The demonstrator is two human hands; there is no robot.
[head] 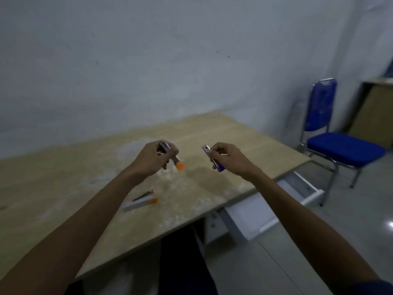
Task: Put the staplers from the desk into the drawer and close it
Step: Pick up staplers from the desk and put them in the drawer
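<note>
Pale, scuffed wall point(148, 60) fills the upper half of the frame, and below it a light wood-grain worktop point(63, 167) runs diagonally from the lower left toward the centre right. Both bare forearms reach up from the bottom corners and meet above the middle of the worktop.

The left hand point(152, 159) is closed around a silver metal stapler with an orange end point(177, 162); the orange tip points down and to the right, clear of the surface. The right hand point(228, 157) pinches a silver stapler with a purple end point(217, 163), purple tip downward, also held in the air. The two hands are near each other but apart.

A third silver stapler with an orange end point(140, 202) lies flat on the worktop in the lower centre of the frame, below the left hand and just beside the left forearm.

At the right edge of the worktop a white drawer point(297, 186) stands pulled out, its inside facing up; what it contains is too blurred to tell. Farther right, a blue padded chair with a chrome frame point(331, 141) stands on the grey floor point(319, 241), with a brown cabinet point(374, 111) behind it at the frame's right edge.
</note>
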